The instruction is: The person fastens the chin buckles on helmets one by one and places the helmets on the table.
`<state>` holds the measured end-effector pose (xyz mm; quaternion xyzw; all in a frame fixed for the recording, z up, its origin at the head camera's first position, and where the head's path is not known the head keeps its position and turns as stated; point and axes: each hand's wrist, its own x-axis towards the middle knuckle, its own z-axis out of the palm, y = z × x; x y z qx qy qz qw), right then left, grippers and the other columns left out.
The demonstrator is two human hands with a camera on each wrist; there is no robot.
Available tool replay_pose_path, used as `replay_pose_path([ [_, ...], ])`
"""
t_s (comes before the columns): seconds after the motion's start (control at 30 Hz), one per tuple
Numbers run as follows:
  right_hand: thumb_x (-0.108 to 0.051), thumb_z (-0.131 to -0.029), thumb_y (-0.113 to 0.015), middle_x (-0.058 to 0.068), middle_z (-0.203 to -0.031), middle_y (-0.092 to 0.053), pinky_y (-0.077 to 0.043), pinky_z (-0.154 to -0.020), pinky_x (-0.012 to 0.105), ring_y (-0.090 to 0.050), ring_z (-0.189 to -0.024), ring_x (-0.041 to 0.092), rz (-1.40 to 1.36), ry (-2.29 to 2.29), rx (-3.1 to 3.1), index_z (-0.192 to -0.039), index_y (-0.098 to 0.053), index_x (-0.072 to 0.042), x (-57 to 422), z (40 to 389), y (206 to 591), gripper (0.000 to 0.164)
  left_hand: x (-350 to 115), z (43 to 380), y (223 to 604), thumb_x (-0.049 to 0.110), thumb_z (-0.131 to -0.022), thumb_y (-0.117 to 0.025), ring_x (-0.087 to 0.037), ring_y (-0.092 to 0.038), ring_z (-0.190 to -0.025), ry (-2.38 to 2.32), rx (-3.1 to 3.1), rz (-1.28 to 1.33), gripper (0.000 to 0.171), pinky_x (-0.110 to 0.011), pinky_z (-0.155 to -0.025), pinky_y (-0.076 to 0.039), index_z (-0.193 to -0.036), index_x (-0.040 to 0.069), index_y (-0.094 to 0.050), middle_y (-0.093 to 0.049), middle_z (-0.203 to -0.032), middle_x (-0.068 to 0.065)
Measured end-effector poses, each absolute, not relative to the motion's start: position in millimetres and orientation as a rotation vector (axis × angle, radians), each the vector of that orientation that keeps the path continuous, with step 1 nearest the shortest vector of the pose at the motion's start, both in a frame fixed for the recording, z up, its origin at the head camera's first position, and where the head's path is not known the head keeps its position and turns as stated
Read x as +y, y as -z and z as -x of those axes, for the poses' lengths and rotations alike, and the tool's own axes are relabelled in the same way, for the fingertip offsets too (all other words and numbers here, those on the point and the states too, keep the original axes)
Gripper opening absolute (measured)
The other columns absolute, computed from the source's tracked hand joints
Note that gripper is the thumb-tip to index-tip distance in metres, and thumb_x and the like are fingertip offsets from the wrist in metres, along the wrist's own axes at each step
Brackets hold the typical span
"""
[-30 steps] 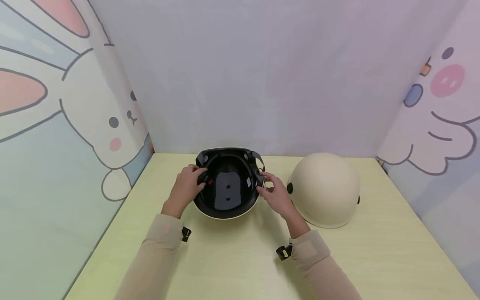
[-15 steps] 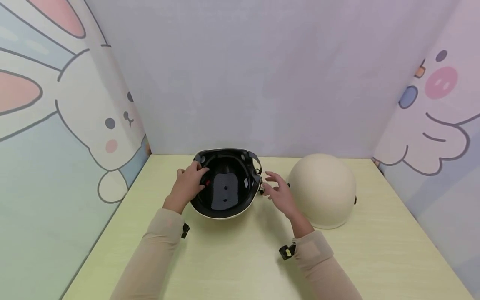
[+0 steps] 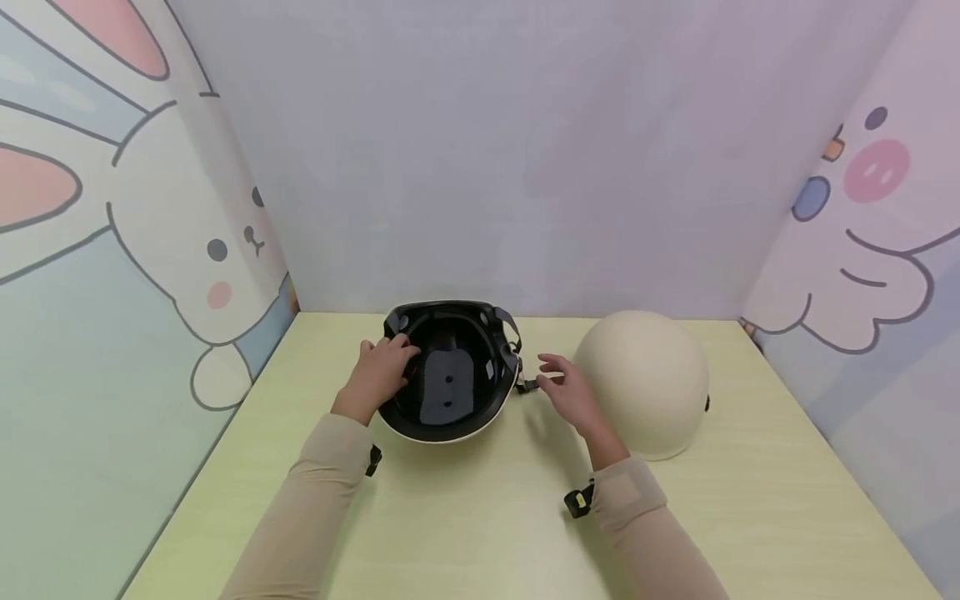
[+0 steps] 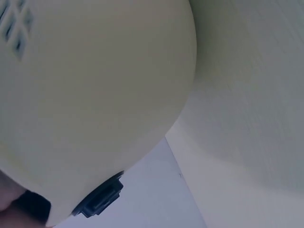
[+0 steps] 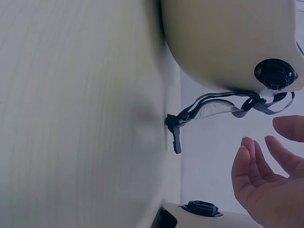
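Observation:
A cream helmet (image 3: 448, 432) lies upside down on the table, its black lined inside facing up. My left hand (image 3: 372, 377) grips its left rim, fingers over the edge; what the fingertips touch inside is hidden. In the left wrist view the outer shell (image 4: 109, 85) fills much of the frame. From the helmet's right side a dark chin strap (image 5: 204, 105) hangs out, its buckle (image 5: 174, 128) down at the table. My right hand (image 3: 573, 395) is beside the strap, fingers loosely bent, holding nothing; the right wrist view shows it apart from the strap.
A second cream helmet (image 3: 643, 383) stands dome up just right of my right hand. The pale wooden table (image 3: 465, 525) runs back to a plain cloth wall (image 3: 480, 158). Cartoon-printed walls (image 3: 150, 333) close in both sides.
My right hand has let go of the helmet's right strap and moved right; the strap now hangs outside the rim. My left hand stays at the left rim, its fingers shifted slightly.

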<state>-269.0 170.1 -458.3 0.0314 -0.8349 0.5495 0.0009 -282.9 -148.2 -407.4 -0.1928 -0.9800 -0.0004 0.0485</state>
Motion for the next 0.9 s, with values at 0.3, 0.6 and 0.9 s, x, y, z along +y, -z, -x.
replay_pose_path([
  [0.3,-0.008,-0.097,-0.059,0.024,-0.127,-0.056,-0.048,-0.081,0.044,-0.058,-0.106,0.034,-0.09,-1.724,-2.623,-0.137,-0.053,-0.004,170,268,459,0.041,-148,286,411,0.006,-0.093,-0.066,-0.034,-0.055,-0.098,0.053,-2.994,0.568,0.031,-0.053,-0.078,-0.034,-0.124,0.006,-0.066,-0.056,-0.111,-0.017],
  [0.6,-0.005,-0.096,-0.06,0.024,-0.125,-0.057,-0.049,-0.08,0.044,-0.058,-0.105,0.035,-0.092,-1.684,-2.645,-0.137,-0.053,-0.001,171,273,465,0.041,-148,282,413,0.003,-0.094,-0.062,-0.031,-0.055,-0.091,0.123,-2.93,0.528,0.015,-0.051,-0.077,-0.034,-0.108,0.003,-0.068,-0.054,-0.098,-0.016],
  [0.9,-0.001,-0.093,-0.062,0.025,-0.121,-0.059,-0.049,-0.086,0.046,-0.058,-0.109,0.038,-0.158,-1.561,-2.716,-0.133,-0.055,0.002,172,282,473,0.041,-149,280,417,0.013,-0.086,-0.076,-0.03,-0.057,-0.095,0.182,-2.854,0.521,0.025,-0.052,-0.08,-0.037,-0.108,0.005,-0.068,-0.057,-0.101,-0.014],
])
